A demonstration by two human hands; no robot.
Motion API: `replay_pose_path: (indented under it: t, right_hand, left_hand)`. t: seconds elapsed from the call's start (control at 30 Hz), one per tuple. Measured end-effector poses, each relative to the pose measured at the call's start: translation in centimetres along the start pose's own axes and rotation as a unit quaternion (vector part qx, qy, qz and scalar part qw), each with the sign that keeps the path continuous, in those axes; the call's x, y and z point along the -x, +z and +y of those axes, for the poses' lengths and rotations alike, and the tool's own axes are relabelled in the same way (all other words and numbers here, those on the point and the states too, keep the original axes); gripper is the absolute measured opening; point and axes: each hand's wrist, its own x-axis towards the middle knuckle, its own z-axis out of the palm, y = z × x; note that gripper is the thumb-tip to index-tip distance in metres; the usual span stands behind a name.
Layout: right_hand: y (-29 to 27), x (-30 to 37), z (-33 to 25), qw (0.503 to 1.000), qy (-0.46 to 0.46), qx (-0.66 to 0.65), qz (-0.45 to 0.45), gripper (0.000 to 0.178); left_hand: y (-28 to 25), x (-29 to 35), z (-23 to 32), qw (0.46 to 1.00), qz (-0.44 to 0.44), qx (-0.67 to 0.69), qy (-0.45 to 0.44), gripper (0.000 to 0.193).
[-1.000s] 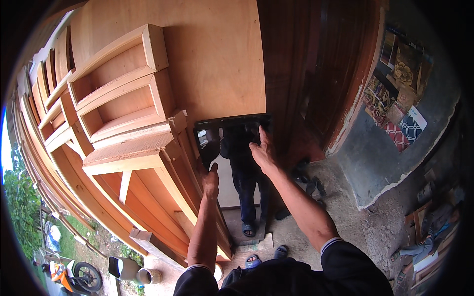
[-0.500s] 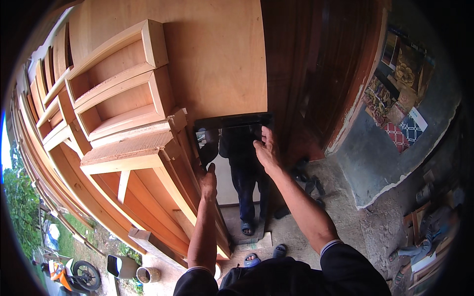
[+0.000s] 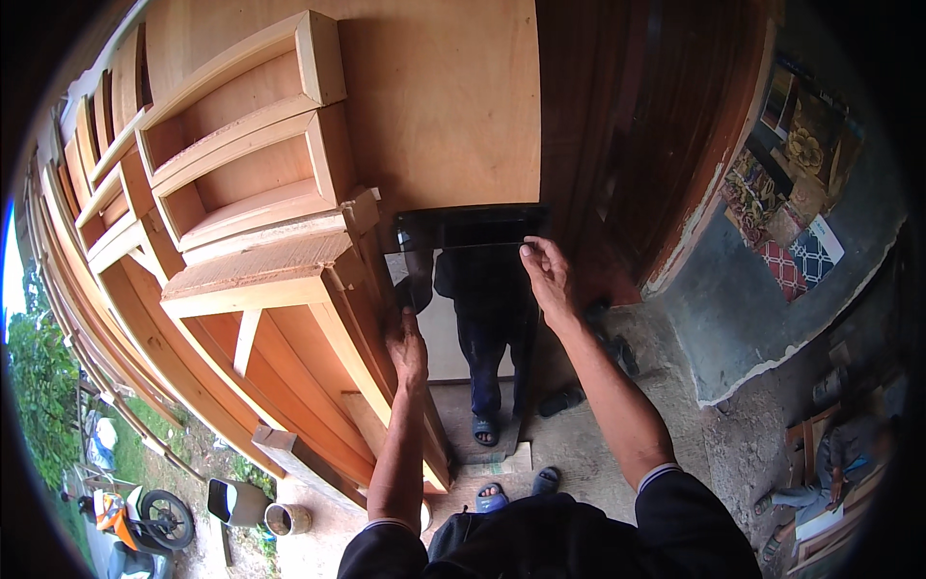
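I can't tell if my left hand point(image 3: 409, 352) or right hand point(image 3: 551, 280) grips the reflective panel point(image 3: 475, 323); a slip could topple it.

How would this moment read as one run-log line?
left hand: at left edge of reflective panel; right hand: at its upper right edge; wooden frame: left of panel

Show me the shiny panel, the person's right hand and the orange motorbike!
Shiny panel point(image 3: 473, 323): head view, middle of its reflecting surface.
Right hand point(image 3: 551, 283): head view, middle of the hand.
Orange motorbike point(image 3: 116, 519): head view, its bodywork.
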Motion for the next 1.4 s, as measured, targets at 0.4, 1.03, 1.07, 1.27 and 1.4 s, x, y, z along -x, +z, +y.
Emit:
replay_pose_path:
  t: [0.4,1.03,1.07,1.27,1.4]
  right_hand:
    - [-0.6,-0.8,-0.3,0.997,0.067,0.032,-0.038,0.019]
    - [-0.2,-2.0,1.5,0.997,0.073,0.003,0.003,0.033]
    - [-0.8,-2.2,1.6,0.998,0.068,0.012,0.005,0.033]
    - [-2.5,-1.7,-0.3,0.995,0.052,0.032,-0.084,0.037]
    - [-2.2,-0.6,-1.9,0.989,0.087,-0.002,-0.119,0.031]
  left_hand:
    - [0.5,-0.1,1.5,0.999,-0.004,-0.039,-0.006,0.044]
    - [1.8,-0.4,2.4,0.999,-0.008,-0.032,-0.004,0.047]
    - [1.5,-0.2,2.7,0.999,-0.016,-0.043,0.001,0.046]
    - [-0.7,0.9,2.0,1.0,-0.021,-0.005,-0.019,0.046]
    - [-1.0,0.9,1.5,1.0,-0.017,0.004,-0.026,0.044]
